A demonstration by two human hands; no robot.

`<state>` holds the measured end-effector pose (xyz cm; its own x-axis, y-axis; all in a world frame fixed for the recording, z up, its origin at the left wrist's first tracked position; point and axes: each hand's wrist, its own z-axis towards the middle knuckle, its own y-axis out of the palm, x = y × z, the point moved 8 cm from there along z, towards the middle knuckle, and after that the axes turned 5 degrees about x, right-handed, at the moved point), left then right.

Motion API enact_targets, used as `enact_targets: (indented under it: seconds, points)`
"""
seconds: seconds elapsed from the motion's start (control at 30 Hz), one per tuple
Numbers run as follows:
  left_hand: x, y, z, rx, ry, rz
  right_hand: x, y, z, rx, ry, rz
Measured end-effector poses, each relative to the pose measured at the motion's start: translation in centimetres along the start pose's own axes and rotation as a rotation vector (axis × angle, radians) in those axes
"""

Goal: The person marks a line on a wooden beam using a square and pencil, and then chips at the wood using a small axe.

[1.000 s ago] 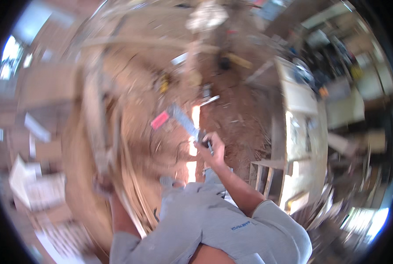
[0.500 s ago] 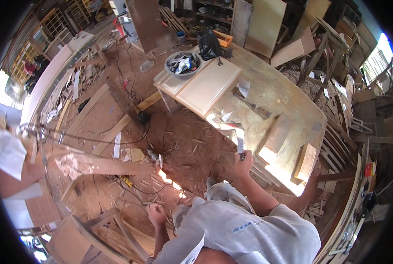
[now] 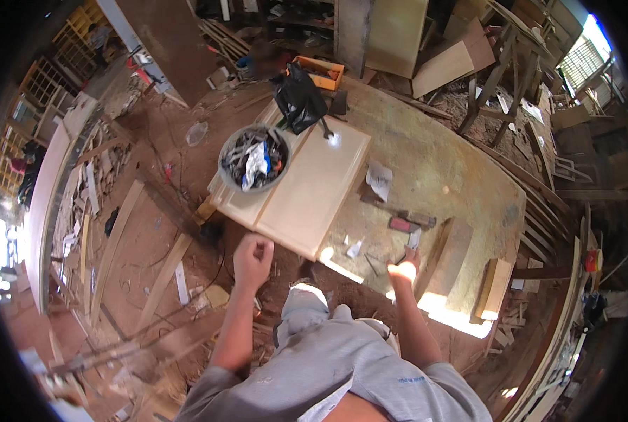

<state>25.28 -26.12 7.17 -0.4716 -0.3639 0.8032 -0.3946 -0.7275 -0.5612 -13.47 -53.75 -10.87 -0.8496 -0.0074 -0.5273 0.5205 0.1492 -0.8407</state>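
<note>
- Head view, R. hand [image 3: 403,271] (approx. 4 o'clock from centre): fingers closed on the near end of the L-shaped tool [image 3: 414,239], partly lost in sun glare; exact grip can't be told.
- L-shaped tool: lies over the worktable [image 3: 479,190], running toward 12 o'clock from the R. hand; its red arm points to 9 o'clock, next to a dark wood strip [image 3: 421,219].
- L. hand [image 3: 253,260] (8 o'clock): fingers curled in, nothing visible in them — just beside the near corner of the pale panel [image 3: 321,186]; contact can't be told.
- Pale panel: flat on the worktable's left part, w/ a dark tool [image 3: 326,129] on its far end.
- Grey basin [image 3: 261,188] (10–11 o'clock): full of mixed items; black bag [image 3: 301,102] and orange tray [image 3: 326,84] toward 12.
- White paper [image 3: 379,181] (2 o'clock): on bare tabletop.
- Long wood block [image 3: 442,260] (3–4 o'clock): near R. hand; short wood block [image 3: 495,285] farther out, approx. 4 — sunlit at its near end.
</note>
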Motion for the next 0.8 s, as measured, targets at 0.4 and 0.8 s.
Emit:
enact_targets:
  seconds: [0.4, 0.8]
  points:
    - [-5.3, 22.1, 46.9, -0.274, -0.042, -0.134, -35.4, 7.8, 11.5, -0.116, -0.365, 0.44]
    - [-0.5, 27.1, 49.0, -0.668, 0.001, -0.287, -30.4, 4.0, 13.8, 0.134, -0.447, 0.022]
